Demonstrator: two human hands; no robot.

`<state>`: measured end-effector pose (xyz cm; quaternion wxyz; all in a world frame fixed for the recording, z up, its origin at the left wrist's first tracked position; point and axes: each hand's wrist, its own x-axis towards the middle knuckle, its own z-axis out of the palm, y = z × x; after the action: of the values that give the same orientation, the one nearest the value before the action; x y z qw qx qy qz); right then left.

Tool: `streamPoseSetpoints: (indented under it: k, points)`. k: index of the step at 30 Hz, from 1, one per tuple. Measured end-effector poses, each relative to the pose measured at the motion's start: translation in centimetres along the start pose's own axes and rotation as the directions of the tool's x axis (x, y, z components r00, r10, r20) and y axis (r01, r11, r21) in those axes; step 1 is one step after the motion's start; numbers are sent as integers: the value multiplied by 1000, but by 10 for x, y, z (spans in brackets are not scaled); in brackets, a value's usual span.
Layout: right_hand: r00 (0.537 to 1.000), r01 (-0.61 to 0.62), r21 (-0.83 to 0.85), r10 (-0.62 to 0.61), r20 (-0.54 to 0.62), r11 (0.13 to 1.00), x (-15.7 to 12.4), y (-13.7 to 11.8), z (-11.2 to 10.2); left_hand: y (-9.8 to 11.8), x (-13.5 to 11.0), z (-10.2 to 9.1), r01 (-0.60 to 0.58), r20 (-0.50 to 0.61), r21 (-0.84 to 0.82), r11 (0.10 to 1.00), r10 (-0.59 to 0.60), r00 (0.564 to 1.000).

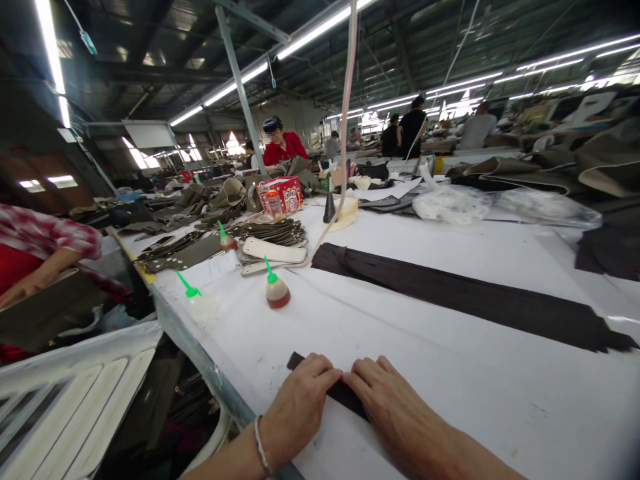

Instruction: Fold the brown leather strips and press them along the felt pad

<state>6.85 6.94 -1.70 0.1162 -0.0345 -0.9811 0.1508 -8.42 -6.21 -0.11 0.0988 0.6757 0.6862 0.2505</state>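
A narrow strip (350, 399) of very dark, brownish-black material, flat and matt, lies on the white-covered table (430, 360) near its left edge, at the end closest to the person. Its bare far tip has a blunt end and points toward the left edge; from there the strip slants back toward the person and to the right, going out of sight under the fingers.

The left hand (304, 393), with a pale band (259, 445) around its wrist, is over the strip just behind that tip, thumb and fingers closed on it. The right hand (387, 393) is grasping the strip farther along, its fingers bent down onto it. The thumb side of each hand nearly meets the other, and a short dark length shows below that gap. Whether any fingers reach beneath the strip cannot be told.

Beyond the hands, a long pile of similar dark strips (450, 293) stretches from the table's middle toward its right side, ragged at the right end. Toward the left edge stands a green-tipped bottle (278, 293) with brown liquid, just in front of white pieces (275, 251).
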Motion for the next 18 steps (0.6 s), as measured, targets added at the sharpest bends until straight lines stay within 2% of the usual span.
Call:
streamPoseSetpoints:
  k: [8, 18]
  points:
    - [998, 64, -65, -63, 25, 996, -15, 2, -12, -7, -6, 2, -80, 69, 66, 995, 75, 995]
    - [997, 62, -106, -57, 50, 992, -36, 6, -18, -3, -11, 2, -89, 150, 188, 978, 61, 987]
